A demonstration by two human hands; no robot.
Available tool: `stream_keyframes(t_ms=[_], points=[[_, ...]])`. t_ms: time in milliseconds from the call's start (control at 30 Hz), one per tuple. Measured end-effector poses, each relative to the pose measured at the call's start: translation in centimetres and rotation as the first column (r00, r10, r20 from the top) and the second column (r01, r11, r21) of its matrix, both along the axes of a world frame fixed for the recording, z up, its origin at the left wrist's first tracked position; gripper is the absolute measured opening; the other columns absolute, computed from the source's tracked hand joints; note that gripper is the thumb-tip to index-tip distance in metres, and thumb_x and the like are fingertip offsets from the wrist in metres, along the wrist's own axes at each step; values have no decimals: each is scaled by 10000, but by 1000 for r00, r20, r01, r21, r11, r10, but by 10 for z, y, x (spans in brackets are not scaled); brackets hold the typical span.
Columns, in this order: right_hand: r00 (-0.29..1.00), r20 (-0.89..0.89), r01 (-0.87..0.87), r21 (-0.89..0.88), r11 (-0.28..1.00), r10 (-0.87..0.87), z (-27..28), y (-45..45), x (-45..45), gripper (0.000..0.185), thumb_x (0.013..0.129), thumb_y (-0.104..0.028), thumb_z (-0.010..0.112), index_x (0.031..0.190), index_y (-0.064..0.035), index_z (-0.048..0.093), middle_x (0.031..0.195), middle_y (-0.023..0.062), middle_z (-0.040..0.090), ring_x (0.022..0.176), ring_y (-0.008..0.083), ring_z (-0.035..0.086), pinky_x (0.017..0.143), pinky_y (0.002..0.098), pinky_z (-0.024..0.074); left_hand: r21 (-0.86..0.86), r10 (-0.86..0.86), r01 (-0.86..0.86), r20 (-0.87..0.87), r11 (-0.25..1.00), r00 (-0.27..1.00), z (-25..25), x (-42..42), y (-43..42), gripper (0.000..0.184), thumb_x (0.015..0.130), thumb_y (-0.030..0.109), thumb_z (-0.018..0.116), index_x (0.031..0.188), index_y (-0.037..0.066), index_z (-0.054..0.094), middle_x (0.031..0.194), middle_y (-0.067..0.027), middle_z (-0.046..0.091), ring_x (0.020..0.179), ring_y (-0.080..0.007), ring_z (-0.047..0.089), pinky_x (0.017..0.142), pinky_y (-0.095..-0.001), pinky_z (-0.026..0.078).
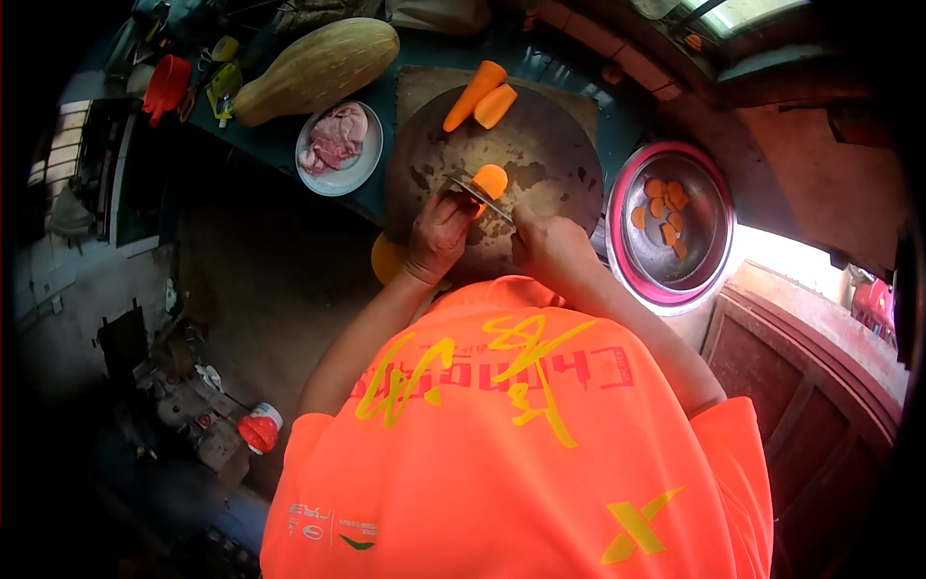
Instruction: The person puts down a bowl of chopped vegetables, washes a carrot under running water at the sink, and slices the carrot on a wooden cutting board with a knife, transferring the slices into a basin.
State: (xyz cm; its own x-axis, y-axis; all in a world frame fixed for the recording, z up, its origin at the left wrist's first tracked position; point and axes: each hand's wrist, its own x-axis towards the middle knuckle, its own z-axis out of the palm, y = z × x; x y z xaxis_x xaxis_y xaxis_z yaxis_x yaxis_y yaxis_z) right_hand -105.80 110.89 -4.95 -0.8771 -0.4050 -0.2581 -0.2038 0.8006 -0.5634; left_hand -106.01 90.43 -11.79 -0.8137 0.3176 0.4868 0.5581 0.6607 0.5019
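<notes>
My right hand (552, 249) is closed round the handle of a kitchen knife (494, 205), whose blade slants up and left over the round, dark chopping board (559, 145). On the near side of the blade, the bent fingers of my left hand (440, 234) press on a piece of carrot, mostly hidden by hand and knife. A round carrot slice (491, 179) is against the far side of the blade. Farther back on the board lie a long carrot piece (475, 95) and a shorter cut piece (495, 106).
Left of the board stands a white bowl (374, 166) of raw meat (335, 138), with a large squash (323, 68) behind it. At right, a metal basin (709, 256) holds several carrot slices (666, 198) inside a pink-rimmed one. A red scoop (168, 85) lies far left.
</notes>
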Motion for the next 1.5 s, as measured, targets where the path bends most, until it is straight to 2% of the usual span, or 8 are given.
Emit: stream_keyframes(t_ms=[167,233,333,467,633,1167,1233,1500], points=[[998,-52,-40,57,998,43,-3,-6,-1,168,833,-173,587,884,-47,488,616,181,602,570,380,616,486,485,471,9,14,-14,-5,1000,1000,-1,0,1,218,760,7,629,958,86,674,978,-70,642,858,-300,612,720,-359,534],[993,93,-93,203,975,75,7,-11,-5,208,825,-86,544,1017,-11,515,745,196,669,677,357,671,569,460,527,12,9,-9,-18,1000,1000,-1,0,0,206,765,14,629,952,86,674,962,-72,640,840,-299,610,705,-356,534],[993,93,-97,230,968,77,-6,-17,-5,211,829,-88,538,1024,-11,520,753,184,675,699,351,677,581,449,531,-27,15,-15,-15,1000,1000,-1,1,0,189,769,19,626,941,82,675,958,-75,634,834,-296,604,701,-358,531],[996,83,-58,209,976,41,-16,-27,-7,199,827,-82,535,1013,-15,514,758,187,673,717,365,673,600,459,527,-109,8,-4,40,994,999,-3,3,-7,176,773,21,622,930,79,674,957,-75,626,841,-293,598,700,-360,527],[994,-33,99,-57,993,-101,-28,-10,3,166,835,-158,579,941,-62,494,686,223,620,656,444,613,582,531,471,-22,15,-17,-60,1000,998,1,2,1,164,777,13,617,923,73,663,962,-70,624,878,-293,599,721,-366,527],[1000,24,-2,16,1000,1,1,-6,-1,157,827,-147,579,902,-46,485,670,203,616,632,415,613,552,516,469,-20,33,-33,-7,999,999,0,4,1,222,761,5,622,959,92,672,973,-60,631,855,-293,599,712,-359,531],[993,68,-99,100,990,92,1,-8,-5,191,822,-71,530,1001,-8,509,733,211,659,670,393,654,570,494,505,-8,20,-20,-20,1000,1000,-1,2,1,209,765,2,617,947,87,674,954,-59,631,849,-288,600,704,-354,531],[996,90,-29,106,994,19,-19,-22,-8,173,816,-76,536,975,-13,515,744,211,662,686,392,659,584,494,507,-80,17,-17,7,997,1000,-3,4,-4,182,762,10,629,919,91,672,928,-63,618,841,-285,596,715,-359,523]])
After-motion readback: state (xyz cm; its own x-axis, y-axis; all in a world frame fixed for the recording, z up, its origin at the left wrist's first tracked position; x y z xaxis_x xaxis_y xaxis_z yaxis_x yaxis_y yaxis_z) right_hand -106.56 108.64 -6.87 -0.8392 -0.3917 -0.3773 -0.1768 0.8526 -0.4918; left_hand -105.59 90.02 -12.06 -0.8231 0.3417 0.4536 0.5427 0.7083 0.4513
